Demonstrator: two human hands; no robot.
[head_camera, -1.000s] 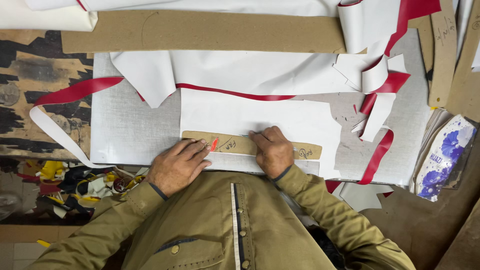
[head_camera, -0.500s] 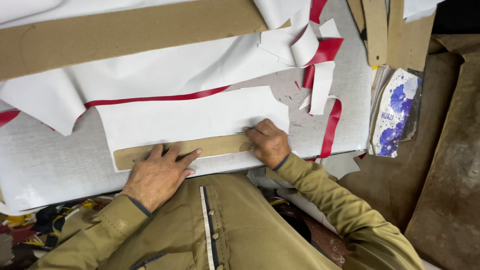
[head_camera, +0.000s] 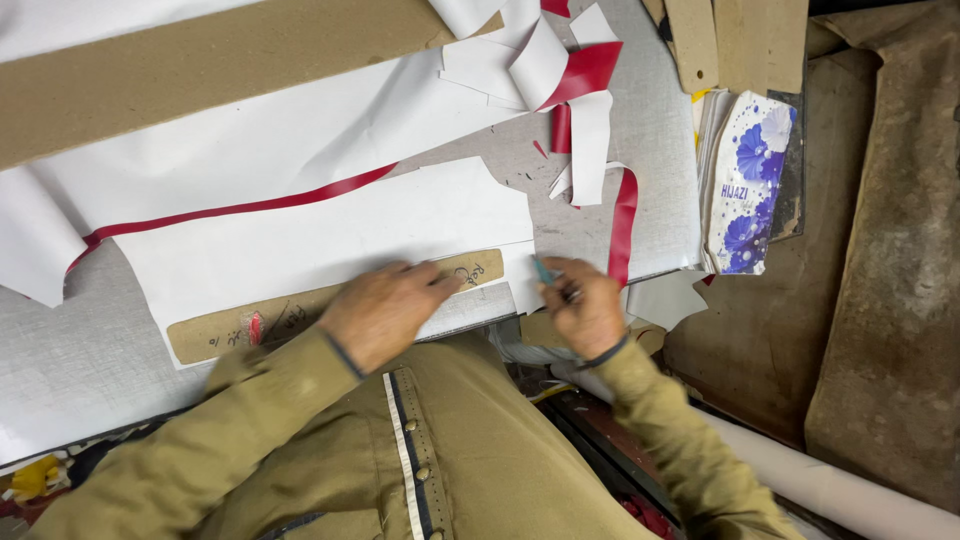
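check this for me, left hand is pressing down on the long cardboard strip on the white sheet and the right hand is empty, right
Not quite. In the head view the right hand is not empty: it holds a small bluish tool. The rest stands: the left hand presses on the long cardboard strip on the white sheet.

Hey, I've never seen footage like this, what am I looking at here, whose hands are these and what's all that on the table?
There is no machine here. A person wears a camera on the head, so the single picture looks straight down at their own two bare hands and olive sleeves.

The left hand presses flat on a long cardboard strip, which lies along the near edge of a white sheet on the grey table. The right hand is closed around a small bluish tool at the sheet's corner; what kind of tool is too blurred to tell.

Around them lie red-and-white offcuts, a wide cardboard board at the far side, and a packet with blue flowers at the right.
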